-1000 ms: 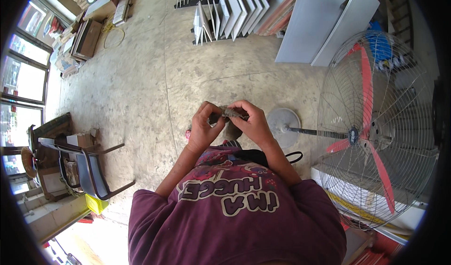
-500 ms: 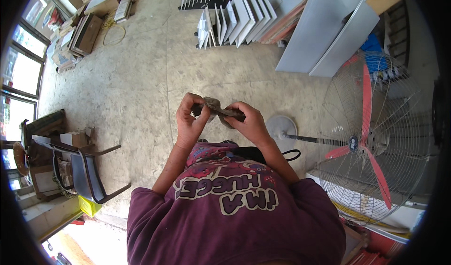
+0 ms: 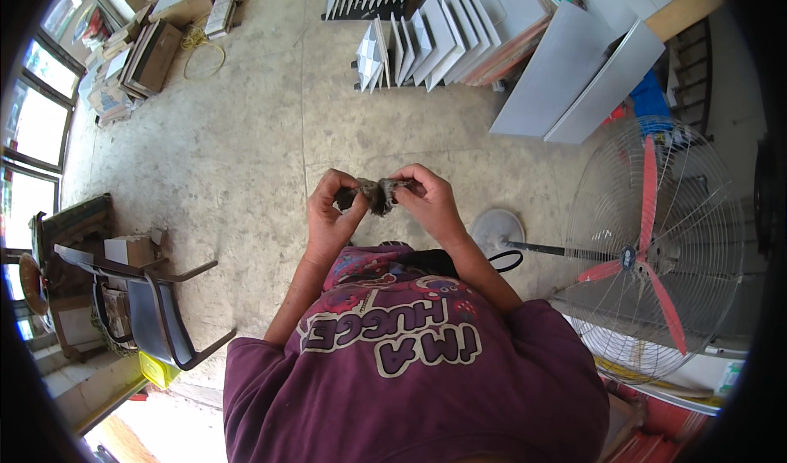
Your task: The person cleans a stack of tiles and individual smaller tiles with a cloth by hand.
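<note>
Taking the clock from your hands, with twelve straight ahead, you have the concrete floor (image 3: 238, 159) spreading all around, and the largest thing crowding it is the caged fan (image 3: 629, 258) with red blades, at your three o'clock, its pole reaching inward to a round base (image 3: 496, 229) beyond your right forearm. Large grey panels (image 3: 545, 73) lean at about two o'clock, and between twelve and one a row of thin upright boards (image 3: 443, 41) stands in black racks. Stacked cartons (image 3: 152, 57) sit at ten o'clock, a dark-framed chair (image 3: 164, 315) at eight, with a yellow-green container (image 3: 156, 370) just below it. A black loop (image 3: 507, 260) shows beside your right forearm, toward four. Your left hand (image 3: 332, 213) pinches one end of the bunched grey-brown piece (image 3: 369, 191) between thumb and fingers, and your right hand (image 3: 434, 209) pinches its other end. The piece is in mid-air in front of your shirt (image 3: 418, 397), its long axis running roughly from nine to three o'clock, one end pointing at each hand; you cannot tell whether it is one strip or two touching parts.
</note>
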{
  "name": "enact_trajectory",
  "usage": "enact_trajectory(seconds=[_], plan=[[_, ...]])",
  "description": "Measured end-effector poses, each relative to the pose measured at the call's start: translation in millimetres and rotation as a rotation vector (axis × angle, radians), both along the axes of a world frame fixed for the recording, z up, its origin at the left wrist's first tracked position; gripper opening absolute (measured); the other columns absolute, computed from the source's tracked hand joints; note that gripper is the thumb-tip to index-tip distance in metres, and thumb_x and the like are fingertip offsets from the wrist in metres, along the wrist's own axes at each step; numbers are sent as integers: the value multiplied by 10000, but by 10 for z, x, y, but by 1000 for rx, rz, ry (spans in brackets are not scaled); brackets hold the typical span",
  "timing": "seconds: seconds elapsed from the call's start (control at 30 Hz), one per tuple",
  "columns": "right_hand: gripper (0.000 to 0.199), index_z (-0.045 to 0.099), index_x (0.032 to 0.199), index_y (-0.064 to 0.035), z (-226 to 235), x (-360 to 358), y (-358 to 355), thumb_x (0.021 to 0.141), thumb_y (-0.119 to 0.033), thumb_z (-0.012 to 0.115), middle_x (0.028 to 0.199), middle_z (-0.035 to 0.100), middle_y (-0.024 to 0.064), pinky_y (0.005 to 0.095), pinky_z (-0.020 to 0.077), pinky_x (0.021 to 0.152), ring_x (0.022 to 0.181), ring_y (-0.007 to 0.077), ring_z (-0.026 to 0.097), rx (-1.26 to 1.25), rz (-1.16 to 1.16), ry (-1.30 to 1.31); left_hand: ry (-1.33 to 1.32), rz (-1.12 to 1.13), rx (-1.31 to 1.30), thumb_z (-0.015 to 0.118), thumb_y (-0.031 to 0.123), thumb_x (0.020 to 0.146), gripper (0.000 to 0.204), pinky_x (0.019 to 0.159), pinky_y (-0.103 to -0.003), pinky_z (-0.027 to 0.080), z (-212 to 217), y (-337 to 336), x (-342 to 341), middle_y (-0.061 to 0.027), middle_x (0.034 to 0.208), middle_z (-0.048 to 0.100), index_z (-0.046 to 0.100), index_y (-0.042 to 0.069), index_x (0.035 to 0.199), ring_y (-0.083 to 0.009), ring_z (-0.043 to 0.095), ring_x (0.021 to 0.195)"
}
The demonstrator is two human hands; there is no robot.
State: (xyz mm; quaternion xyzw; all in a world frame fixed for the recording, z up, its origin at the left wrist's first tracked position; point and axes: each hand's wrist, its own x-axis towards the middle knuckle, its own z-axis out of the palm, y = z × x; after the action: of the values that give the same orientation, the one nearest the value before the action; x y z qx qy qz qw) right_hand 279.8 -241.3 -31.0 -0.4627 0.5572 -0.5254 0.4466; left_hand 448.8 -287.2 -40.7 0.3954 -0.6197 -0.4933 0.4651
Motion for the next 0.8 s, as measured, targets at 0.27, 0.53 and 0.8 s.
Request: enact_trajectory(seconds=[0.27,0.53,0.8], plan=[[151,562,964,-1,3,328,-171,816,-2,589,839,610,33,217,475,647,740,62,571,25,69,82,33,-15,124,601,-37,716,108,597,-214,428,-135,-130,156,-39,748,541,531,5,786,-86,532,669],[332,520,1020,-35,5,179,-529,726,-35,672,961,568,101,298,496,706,831,209,604,-17,151,231,-67,6,26,591,-54,697,122,580,-244,430,-216,-529,-5,-53,751,525,530,9,782,-128,521,632],[433,469,1058,-51,-102,-290,-1176,690,-5,692,990,501,119,333,492,713,865,272,575,-205,67,324,-171,-10,-87,620,-54,707,140,550,-250,419,-77,-1220,-584,-55,733,506,519,23,765,-138,512,618]])
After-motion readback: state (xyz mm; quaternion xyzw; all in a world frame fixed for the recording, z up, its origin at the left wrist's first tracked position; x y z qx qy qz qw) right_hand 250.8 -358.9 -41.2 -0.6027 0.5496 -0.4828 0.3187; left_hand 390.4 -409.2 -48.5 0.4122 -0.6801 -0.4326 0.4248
